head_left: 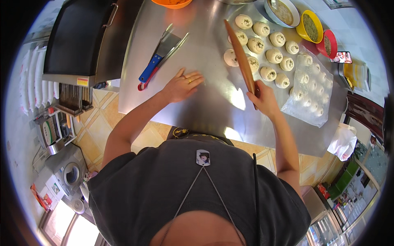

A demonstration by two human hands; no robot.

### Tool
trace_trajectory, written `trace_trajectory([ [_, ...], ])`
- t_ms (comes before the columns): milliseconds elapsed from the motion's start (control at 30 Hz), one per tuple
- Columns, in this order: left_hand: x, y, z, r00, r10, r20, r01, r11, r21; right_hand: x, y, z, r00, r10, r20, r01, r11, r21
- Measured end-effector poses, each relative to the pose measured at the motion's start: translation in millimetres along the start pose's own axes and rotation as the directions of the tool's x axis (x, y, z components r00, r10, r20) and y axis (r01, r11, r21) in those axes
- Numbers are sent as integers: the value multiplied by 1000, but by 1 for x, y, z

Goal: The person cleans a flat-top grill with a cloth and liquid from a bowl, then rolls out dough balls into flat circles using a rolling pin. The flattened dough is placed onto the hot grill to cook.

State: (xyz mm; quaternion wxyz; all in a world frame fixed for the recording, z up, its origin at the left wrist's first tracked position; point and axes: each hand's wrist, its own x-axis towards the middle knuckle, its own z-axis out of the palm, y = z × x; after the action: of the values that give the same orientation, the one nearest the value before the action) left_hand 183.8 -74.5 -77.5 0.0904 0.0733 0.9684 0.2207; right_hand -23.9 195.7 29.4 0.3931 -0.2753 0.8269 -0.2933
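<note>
- Right hand (262, 98): I am grasping a wooden rolling pin (241, 57) near its lower end, fingers closing around it.
- Left hand (183, 85): I am extending the fingers, released and holding nothing, over the metal table (205, 39). I cannot tell whether the palm is touching it.
- Workpiece location: pale dough rounds (274, 55) are sitting in rows at the table's right half. The pin is crossing in front of the leftmost ones; contact is not showing.
- Done: the uncovered rounds are showing coiled shapes and dark-green flecks, so I am judging shaping as complete.
- Left: no uncovered round is showing a rolled-flat form, so I am judging flattening as not yet done.
- Also left: more rounds (312, 85) are lying under a clear plastic sheet (312, 119); I am counting these as waiting.
- Supplies: a yellow bowl (301, 33) and a red bowl (335, 41) are standing beyond the rounds, both holding greenish contents.
</note>
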Motion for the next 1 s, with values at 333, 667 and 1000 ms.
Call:
trace_trajectory([
  [333, 120, -112, -158, 693, -256, -674, 633, 664, 398, -98, 53, 13, 950, 140, -279, -89, 978, 189],
  [667, 161, -177, -177, 720, -691, -59, 666, 665, 338, -112, 66, 22, 951, 32, -307, -3, 996, 93],
  [1000, 83, 54, -114, 960, 72, -271, 6, 961, 275, -131, 90, 29, 944, 23, -329, 27, 989, 146],
])
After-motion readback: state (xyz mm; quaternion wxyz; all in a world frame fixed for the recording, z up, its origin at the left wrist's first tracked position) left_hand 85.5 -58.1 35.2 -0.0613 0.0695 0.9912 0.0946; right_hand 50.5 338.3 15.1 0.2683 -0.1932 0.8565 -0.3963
